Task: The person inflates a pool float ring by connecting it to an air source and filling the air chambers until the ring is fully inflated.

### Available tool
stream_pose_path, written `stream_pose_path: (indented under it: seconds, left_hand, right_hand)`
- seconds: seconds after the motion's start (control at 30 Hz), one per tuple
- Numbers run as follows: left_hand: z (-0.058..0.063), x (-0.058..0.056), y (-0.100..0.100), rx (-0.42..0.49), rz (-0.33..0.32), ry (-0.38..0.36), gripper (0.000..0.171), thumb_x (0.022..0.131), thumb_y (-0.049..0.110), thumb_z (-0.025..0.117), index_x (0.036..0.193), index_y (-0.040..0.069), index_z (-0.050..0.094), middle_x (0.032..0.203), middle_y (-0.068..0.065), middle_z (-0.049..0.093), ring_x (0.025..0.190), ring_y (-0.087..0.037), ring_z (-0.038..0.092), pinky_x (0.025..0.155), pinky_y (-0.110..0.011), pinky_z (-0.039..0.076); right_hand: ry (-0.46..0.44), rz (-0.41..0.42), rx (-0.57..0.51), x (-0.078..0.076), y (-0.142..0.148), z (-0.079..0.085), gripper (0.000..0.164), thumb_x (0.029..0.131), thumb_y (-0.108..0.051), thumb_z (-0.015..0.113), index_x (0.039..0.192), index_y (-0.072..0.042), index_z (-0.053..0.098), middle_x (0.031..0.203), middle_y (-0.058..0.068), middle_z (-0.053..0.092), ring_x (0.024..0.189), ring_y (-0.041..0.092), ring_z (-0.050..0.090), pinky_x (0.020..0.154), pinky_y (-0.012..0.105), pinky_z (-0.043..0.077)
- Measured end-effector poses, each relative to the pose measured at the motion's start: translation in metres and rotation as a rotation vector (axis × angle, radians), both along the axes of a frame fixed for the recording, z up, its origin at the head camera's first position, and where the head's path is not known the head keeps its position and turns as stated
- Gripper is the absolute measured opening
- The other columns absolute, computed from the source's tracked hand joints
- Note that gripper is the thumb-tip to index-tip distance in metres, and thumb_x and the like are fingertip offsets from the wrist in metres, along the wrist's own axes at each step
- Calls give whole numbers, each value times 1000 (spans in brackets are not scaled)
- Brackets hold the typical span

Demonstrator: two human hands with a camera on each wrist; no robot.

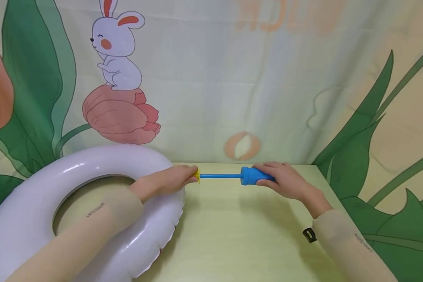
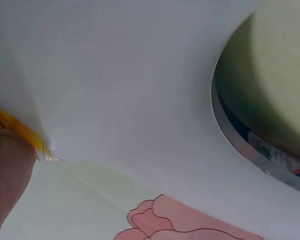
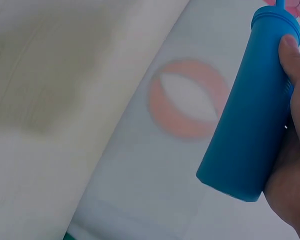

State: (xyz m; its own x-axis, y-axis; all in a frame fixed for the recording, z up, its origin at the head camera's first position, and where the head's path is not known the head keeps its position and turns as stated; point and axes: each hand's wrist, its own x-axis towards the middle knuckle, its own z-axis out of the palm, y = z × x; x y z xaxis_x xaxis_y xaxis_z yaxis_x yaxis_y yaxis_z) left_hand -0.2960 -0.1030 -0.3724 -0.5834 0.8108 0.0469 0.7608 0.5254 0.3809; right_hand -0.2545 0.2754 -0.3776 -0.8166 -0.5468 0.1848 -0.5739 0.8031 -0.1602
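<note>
Stretched level across the head view is a blue hand pump (image 1: 248,176), its thin rod (image 1: 220,176) drawn out of the cylinder. My left hand (image 1: 174,179) grips the yellow handle (image 1: 198,175) at the rod's end; that handle (image 2: 22,130) also peeks out of the fingers in the left wrist view. Around the blue cylinder (image 3: 250,110) curl the fingers and thumb of my right hand (image 1: 287,182). A white inflated swim ring (image 1: 91,162) lies on the left, beneath my left wrist and forearm.
The pale yellow-green table (image 1: 232,235) ends at a printed curtain (image 1: 204,78) with a rabbit and tulips. A small black buckle (image 1: 309,235) hangs by the right sleeve. Inside the swim ring's hole, a dark printed patch (image 2: 270,150) shows on its inner wall.
</note>
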Motion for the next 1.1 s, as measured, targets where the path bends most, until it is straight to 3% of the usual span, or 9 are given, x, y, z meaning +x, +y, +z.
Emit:
stream_pose_path:
  seconds: [0.27,0.47,0.77,1.1]
  left_hand:
    - [12,2,26,-53,18,6,13,108,19,53,101,8,51,80,0,47,78,-18,49,76,-33,42]
    - [10,3,29,-89,16,13,14,108,18,53,102,7,48,79,-1,46,77,-19,50,75,-34,42]
    - [13,2,12,-59,27,34,11,107,18,55,101,9,51,81,0,49,79,-18,49,79,-35,43]
    - [12,-6,-12,-57,16,-50,13,109,19,50,100,11,51,84,1,48,81,-16,49,81,-35,41]
  right_hand:
    - [68,48,19,-6,-55,2,57,99,-40,67,148,-12,55,133,10,63,121,29,58,96,55,43]
    - [71,69,59,-5,-83,1,57,101,-46,63,148,-14,55,129,8,64,117,26,60,92,52,45]
    - [13,28,24,-4,-57,12,57,99,-44,67,148,-18,55,133,9,62,121,29,58,97,56,43]
    - [-52,-19,-35,-5,-4,5,58,98,-41,69,150,-17,54,136,10,61,123,34,57,100,57,43]
